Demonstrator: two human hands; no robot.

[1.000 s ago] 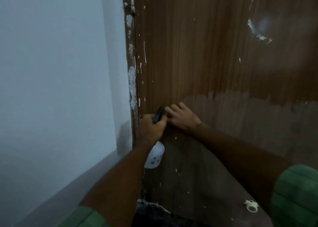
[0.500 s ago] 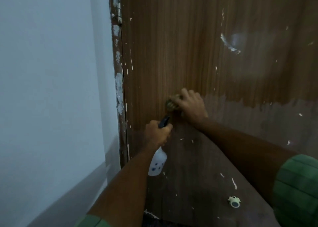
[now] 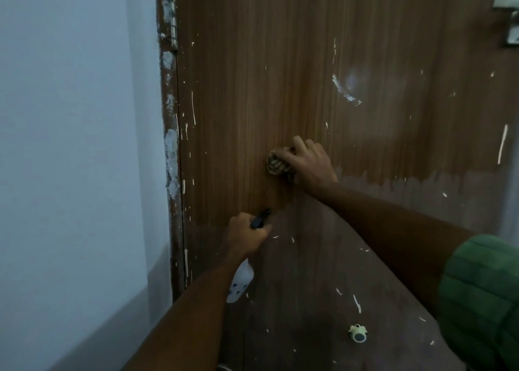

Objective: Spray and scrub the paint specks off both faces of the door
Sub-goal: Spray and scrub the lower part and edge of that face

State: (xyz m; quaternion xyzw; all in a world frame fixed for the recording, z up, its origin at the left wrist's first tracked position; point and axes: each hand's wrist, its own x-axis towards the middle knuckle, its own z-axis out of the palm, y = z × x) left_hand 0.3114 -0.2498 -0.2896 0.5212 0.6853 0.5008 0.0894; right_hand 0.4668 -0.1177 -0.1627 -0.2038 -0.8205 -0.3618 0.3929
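On door (image 3: pixel 280 61): right hand (image 3: pixel 311 164) presses scrubber (image 3: pixel 276 164) | left hand (image 3: pixel 244 237) grips spray bottle (image 3: pixel 241 283)

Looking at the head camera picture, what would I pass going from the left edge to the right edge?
Wall → paint-caked door frame → left hand gripping the spray bottle → scrubber under the right hand → big white smear → latch.

The brown wood-grain door (image 3: pixel 252 89) looks smooth, matt and duller on its lower part; the white translucent plastic spray bottle (image 3: pixel 241 282) looks smooth.
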